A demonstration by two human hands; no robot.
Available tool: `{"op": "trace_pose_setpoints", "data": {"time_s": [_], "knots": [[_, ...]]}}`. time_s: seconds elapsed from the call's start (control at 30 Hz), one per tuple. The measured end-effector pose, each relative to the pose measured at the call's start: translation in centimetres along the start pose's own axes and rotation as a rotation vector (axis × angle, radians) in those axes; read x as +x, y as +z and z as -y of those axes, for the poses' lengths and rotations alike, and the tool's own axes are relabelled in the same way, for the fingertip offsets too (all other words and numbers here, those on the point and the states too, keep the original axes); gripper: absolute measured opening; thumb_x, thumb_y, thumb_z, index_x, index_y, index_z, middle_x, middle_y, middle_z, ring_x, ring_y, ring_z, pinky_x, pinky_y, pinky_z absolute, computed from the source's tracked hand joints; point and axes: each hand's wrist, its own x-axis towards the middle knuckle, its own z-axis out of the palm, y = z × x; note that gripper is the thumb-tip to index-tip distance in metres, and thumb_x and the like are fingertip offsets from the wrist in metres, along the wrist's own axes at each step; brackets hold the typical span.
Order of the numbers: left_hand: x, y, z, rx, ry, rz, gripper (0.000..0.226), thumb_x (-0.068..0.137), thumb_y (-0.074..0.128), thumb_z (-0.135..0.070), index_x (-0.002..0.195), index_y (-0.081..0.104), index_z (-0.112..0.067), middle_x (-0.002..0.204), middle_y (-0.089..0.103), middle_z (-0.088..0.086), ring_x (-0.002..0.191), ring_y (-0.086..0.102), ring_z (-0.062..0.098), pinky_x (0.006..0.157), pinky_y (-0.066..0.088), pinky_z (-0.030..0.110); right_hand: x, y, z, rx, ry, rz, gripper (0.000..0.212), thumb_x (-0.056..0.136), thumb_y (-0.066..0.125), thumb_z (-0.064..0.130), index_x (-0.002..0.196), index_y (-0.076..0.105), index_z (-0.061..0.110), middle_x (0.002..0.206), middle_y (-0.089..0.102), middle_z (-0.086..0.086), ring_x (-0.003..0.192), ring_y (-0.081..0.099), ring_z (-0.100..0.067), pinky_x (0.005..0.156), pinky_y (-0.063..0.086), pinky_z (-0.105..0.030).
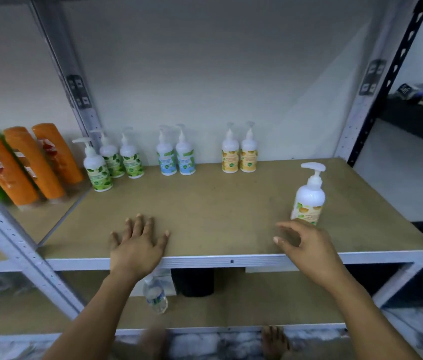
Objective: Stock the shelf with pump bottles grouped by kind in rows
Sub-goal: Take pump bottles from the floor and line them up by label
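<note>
Pump bottles stand on the brown shelf board (218, 209). At the back left are three green-label bottles (113, 162), one of them set forward. Two blue-label bottles (176, 154) stand at back centre, and two orange-label bottles (239, 153) to their right. A third orange-label bottle (308, 198) stands alone near the front right. My left hand (139, 245) lies flat on the board's front edge with fingers spread. My right hand (306, 242) hovers just in front of the lone bottle, fingers loosely curved, holding nothing.
Orange tube bottles (31, 165) and a green one lean on the neighbouring shelf at left. Grey metal uprights (75, 84) frame the bay. Below, a water bottle (156, 294) and a dark container (193, 281) sit on the lower shelf. A black rack (413, 113) stands right.
</note>
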Motion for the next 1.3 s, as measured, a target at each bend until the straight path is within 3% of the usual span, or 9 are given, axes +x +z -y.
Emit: {"op": "trace_pose_setpoints", "data": {"time_s": [0.13,0.23,0.33,0.4,0.63,0.77,0.93,1.3], "knots": [[-1.0,0.3,-0.7,-0.007,0.029,-0.024,0.071,0.096,0.019,-0.069,0.157,0.019,-0.035,0.168,0.007,-0.006,0.154,0.002,0.023,0.121,0.006,0.055,0.1,-1.4,-1.6,0.109,0.211,-0.221,0.015,0.081,0.078,0.015,0.092,0.069,0.019,0.087,0.072,0.003,0.086,0.068,-0.02,0.078,0.048,-0.029],[-0.9,0.1,-1.2,-0.028,0.011,-0.001,0.073,0.094,0.019,-0.072,0.157,0.02,-0.034,0.168,0.009,-0.005,0.154,0.002,0.026,0.119,0.005,0.058,0.8,-2.0,-2.5,0.173,0.326,-0.337,0.032,0.079,0.081,0.016,0.102,0.059,0.014,0.097,0.066,0.0,0.09,0.064,-0.022,0.078,0.046,-0.032],[-0.8,-0.1,-2.0,-0.037,0.0,0.023,0.076,0.093,0.017,-0.074,0.157,0.019,-0.034,0.168,0.006,-0.007,0.154,0.001,0.026,0.118,0.003,0.062,1.8,-2.3,-3.1,0.238,0.339,-0.228,0.064,0.077,0.084,0.017,0.132,0.05,0.015,0.118,0.06,-0.001,0.102,0.061,-0.017,0.084,0.044,-0.03],[-0.8,-0.2,-2.5,-0.051,-0.001,0.028,0.077,0.092,0.016,-0.076,0.157,0.019,-0.035,0.168,0.006,-0.01,0.155,-0.001,0.023,0.117,0.001,0.064,2.5,-2.5,-3.1,0.284,0.316,-0.144,0.068,0.079,0.082,0.015,0.137,0.048,0.019,0.116,0.062,0.003,0.102,0.062,-0.016,0.083,0.044,-0.028],[-0.2,-0.5,-2.3,-0.072,0.017,0.042,0.08,0.09,0.017,-0.079,0.157,0.02,-0.036,0.167,0.005,-0.013,0.155,-0.001,0.017,0.118,0.001,0.063,5.2,-1.6,-3.9,0.342,0.306,-0.146,0.062,0.068,0.091,0.015,0.116,0.054,0.025,0.104,0.068,0.005,0.096,0.067,-0.017,0.08,0.048,-0.029],[0.7,-0.6,-2.1,-0.083,0.027,0.041,0.078,0.091,0.02,-0.079,0.156,0.023,-0.036,0.167,0.007,-0.012,0.154,0.001,0.014,0.118,0.003,0.063,7.3,0.1,-3.5,0.325,0.296,-0.225,0.069,0.064,0.094,0.022,0.121,0.055,0.022,0.105,0.069,0.004,0.095,0.067,-0.017,0.083,0.052,-0.033],[2.4,-0.5,-2.1,-0.078,0.024,0.078,0.08,0.088,0.016,-0.081,0.157,0.017,-0.039,0.167,0.002,-0.015,0.154,-0.004,0.013,0.118,-0.002,0.063,11.2,2.3,-2.3,0.305,0.251,-0.284,0.07,0.065,0.094,0.023,0.124,0.056,0.016,0.106,0.068,0.002,0.091,0.064,-0.015,0.078,0.046,-0.027],[3.7,-0.1,-2.0,-0.053,0.017,0.077,0.081,0.087,0.009,-0.082,0.157,0.004,-0.042,0.165,-0.008,-0.02,0.153,-0.01,0.009,0.119,-0.003,0.061,20.8,6.3,-1.6,0.263,0.21,-0.285,0.065,0.068,0.092,0.026,0.122,0.059,0.013,0.116,0.07,-0.003,0.1,0.066,-0.02,0.08,0.046,-0.027]]}}
